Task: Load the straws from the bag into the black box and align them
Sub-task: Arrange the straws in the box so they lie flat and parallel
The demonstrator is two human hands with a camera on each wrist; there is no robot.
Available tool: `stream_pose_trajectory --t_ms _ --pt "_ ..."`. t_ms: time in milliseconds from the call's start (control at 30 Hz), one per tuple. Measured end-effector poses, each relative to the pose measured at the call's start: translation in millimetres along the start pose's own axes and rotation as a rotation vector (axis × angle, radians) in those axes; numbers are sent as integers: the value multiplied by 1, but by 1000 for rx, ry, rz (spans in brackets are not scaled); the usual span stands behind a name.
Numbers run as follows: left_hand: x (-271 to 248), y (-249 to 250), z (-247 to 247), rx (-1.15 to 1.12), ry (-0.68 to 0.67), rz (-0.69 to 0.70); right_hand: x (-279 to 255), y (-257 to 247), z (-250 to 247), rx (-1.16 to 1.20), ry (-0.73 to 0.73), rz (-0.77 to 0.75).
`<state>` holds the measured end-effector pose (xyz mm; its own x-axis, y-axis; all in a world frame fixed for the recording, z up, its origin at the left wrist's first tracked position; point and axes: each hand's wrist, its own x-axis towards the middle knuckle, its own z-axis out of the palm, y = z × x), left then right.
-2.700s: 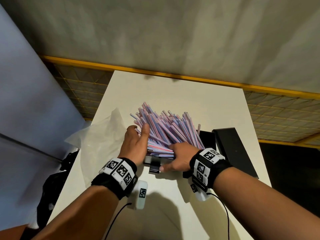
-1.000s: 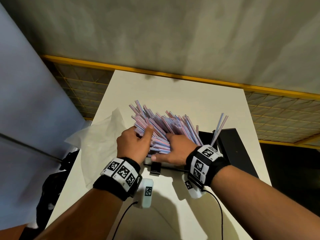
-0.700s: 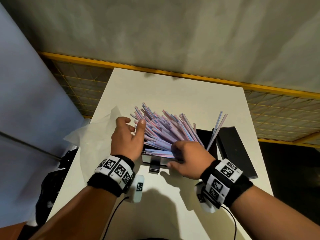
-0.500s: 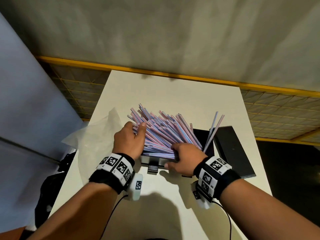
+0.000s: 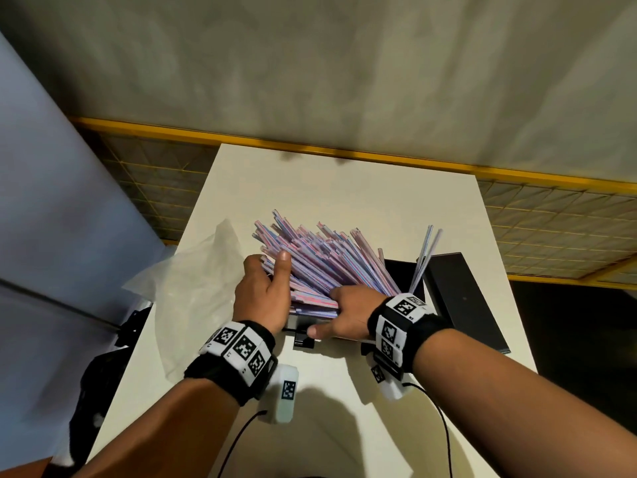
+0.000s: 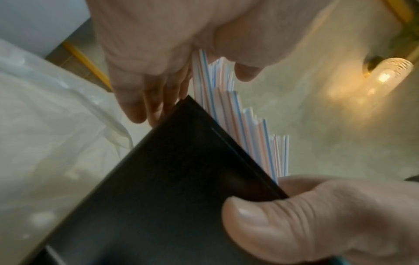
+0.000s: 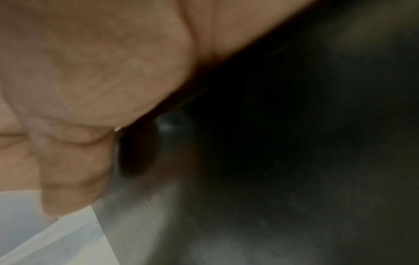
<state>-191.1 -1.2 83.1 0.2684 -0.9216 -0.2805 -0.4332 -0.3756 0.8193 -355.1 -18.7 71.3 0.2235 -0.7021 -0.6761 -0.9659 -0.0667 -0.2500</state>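
The straws (image 5: pixel 320 267) are sitting as a fanned pink-and-blue bundle in the black box (image 5: pixel 405 276), which is my landmark throughout; their far ends are splaying up and away from it at uneven heights. Two loose straws (image 5: pixel 425 257) are leaning upright at the box's right side, apart from the main bundle; 2.7 s ago they were not standing there, so they have worked free during the squaring.

I am reading the left hand (image 5: pixel 263 293) as cupped against the bundle's left flank, thumb raised along the straws and fingers curled round them; half a second ago it was in nearly the same place. The right hand (image 5: pixel 348 312) is pressing on the bundle at the box's near edge, with its thumb laid along the front wall; whether its fingers are curled round the straws I cannot tell, since its wrist view is dark and blurred.

In my judgement, loading is done and alignment is still under way: the stray pair must be folded back in.

Left of the box the empty clear bag (image 5: pixel 193 288) is lying on the white table (image 5: pixel 344 188). Right of the box a flat black lid (image 5: pixel 462 301) is resting.
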Motion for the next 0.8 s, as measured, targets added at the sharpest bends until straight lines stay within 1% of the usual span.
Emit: stream_pose_trajectory --t_ms 67,200,233,367,433,467,533,633,800 --pt "2 -1 0 -65 45 -8 2 -1 -1 20 28 -12" --pt "3 -4 3 -98 66 -20 2 -1 -1 36 -28 -42" --pt "3 -5 4 -110 82 -25 3 -1 -2 32 -22 -45" --pt "2 -4 3 -165 191 -20 4 -5 -3 -12 28 -40" --pt "1 -3 0 -180 226 -4 4 -5 -2 -20 20 -47" --pt "1 -3 -1 -168 219 -6 3 -5 -1 -29 6 -43" --pt "2 -3 0 -133 158 -31 3 -6 -1 -45 -30 -22" --pt "2 -4 4 -109 77 -40 5 -8 -2 -33 -35 -7" --pt "3 -6 2 -112 78 -11 2 -3 -10 -24 -55 10"
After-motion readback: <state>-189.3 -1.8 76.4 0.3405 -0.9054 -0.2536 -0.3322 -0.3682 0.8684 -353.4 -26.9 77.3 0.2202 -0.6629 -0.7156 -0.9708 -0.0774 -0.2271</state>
